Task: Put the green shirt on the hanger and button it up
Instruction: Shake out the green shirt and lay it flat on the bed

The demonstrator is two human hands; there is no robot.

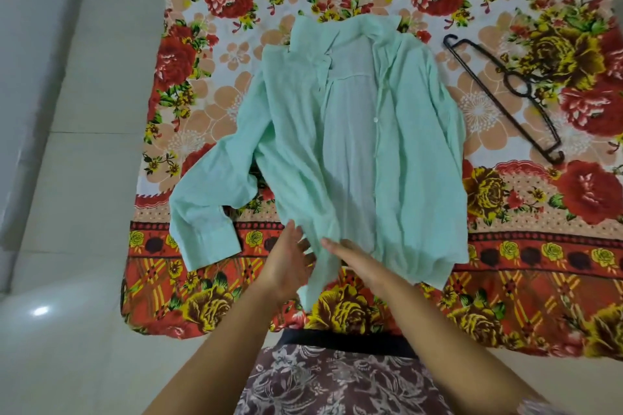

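Green shirt [354, 145] spread unbuttoned on floral sheet [236, 54]. Collar far end, long axis straight out from hands. Right hand [350, 256] flat on near hem, left hand [290, 263] beside it, grip unclear. Hanger [526, 129] well beyond right hand.

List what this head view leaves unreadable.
Right hand: fingers tucked at the green shirt hem, head view; grip unclear.
Hanger hook: head view, lost against the dark flower print.
Buttonholes: head view, too small.
Floral sheet: head view, cut off by top and right edges.
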